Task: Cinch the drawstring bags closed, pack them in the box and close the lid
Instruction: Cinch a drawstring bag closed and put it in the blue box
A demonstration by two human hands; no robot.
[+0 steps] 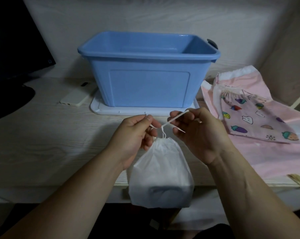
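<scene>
White bag (160, 169) bulging, mouth gathered; left hand (137, 135), right hand (197, 133) each pinch drawstring (176, 118).

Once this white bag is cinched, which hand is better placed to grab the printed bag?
Right. The printed bag lies right of the box, near the right hand; the left hand would probably have to cross over the white bag.

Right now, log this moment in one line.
step: cinching white bag | left hand, right hand: pinch drawstring | blue box: open, on white lid | patterned bag: right of box
</scene>
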